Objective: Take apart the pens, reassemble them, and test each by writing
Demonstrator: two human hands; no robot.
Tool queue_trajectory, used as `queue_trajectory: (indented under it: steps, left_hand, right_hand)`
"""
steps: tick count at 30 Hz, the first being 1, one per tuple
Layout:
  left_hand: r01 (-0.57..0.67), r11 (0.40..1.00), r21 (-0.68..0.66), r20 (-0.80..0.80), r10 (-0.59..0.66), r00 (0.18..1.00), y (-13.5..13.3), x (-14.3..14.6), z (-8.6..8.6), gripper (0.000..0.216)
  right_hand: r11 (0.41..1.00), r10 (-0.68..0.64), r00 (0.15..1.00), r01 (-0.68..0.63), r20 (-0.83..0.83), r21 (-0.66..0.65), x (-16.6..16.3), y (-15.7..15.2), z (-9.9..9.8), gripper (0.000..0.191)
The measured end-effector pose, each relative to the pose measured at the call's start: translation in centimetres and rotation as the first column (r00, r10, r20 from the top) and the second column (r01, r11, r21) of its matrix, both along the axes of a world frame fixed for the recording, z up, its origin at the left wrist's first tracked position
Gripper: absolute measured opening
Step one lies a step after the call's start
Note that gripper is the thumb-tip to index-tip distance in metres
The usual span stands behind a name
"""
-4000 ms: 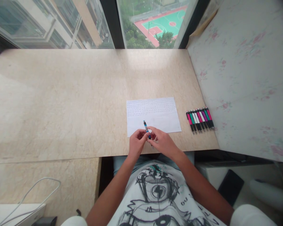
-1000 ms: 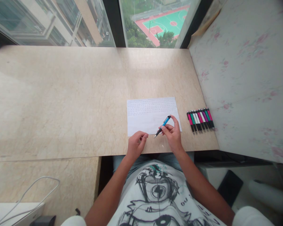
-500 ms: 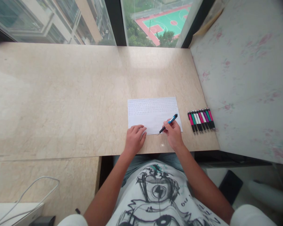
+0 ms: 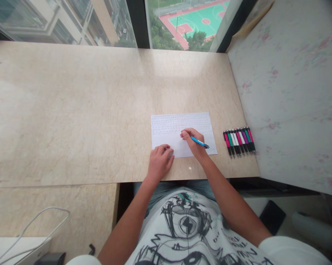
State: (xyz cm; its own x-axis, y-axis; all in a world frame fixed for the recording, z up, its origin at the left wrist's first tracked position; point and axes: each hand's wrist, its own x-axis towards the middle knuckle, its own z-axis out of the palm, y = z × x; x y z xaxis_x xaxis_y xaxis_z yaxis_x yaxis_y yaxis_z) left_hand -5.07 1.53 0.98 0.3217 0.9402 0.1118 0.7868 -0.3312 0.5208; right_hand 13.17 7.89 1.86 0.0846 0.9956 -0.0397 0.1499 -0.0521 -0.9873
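Observation:
A white sheet of paper (image 4: 179, 143) lies on the stone ledge, its upper half covered with rows of small handwriting. My left hand (image 4: 161, 158) rests on the sheet's lower left edge, fingers loosely bent and the thumb apart from them. Over the middle right of the sheet, my right hand (image 4: 194, 141) grips a blue pen (image 4: 198, 141) in a writing hold. The pen's black end points to the lower right; its tip is hidden by my fingers.
Several pens (image 4: 239, 141) in pink, green, white and purple lie side by side right of the paper, near the flowered wall (image 4: 290, 103). A white cable (image 4: 48, 208) loops at the lower left. Windows border the ledge's far side.
My right hand has moved up and left from the sheet's lower edge. The pen has swung from pointing down-left to having its rear end at lower right. My left hand stays in place.

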Motion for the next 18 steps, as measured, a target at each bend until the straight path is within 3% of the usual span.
queue_trajectory:
  steps: [5, 9, 18]
  left_hand:
    - [0.013, 1.0, -0.016, 0.007, -0.013, 1.0, 0.0, 0.1, 0.2, 0.019]
    - [0.005, 1.0, -0.031, 0.005, -0.005, 1.0, 0.0, 0.1, 0.3, 0.019]
    - [0.002, 0.999, -0.046, 0.009, -0.001, 1.0, 0.0, 0.0, 0.2, 0.019]
  right_hand:
    - [0.996, -0.061, 0.975, 0.047, 0.216, 0.07, -0.5, 1.6, -1.2, 0.029]
    - [0.979, -0.119, 0.885, 0.029, 0.45, 0.203, -0.5, 2.1, -2.0, 0.039]
    - [0.969, -0.135, 0.85, 0.007, 0.509, 0.245, -0.5, 2.0, -2.5, 0.035]
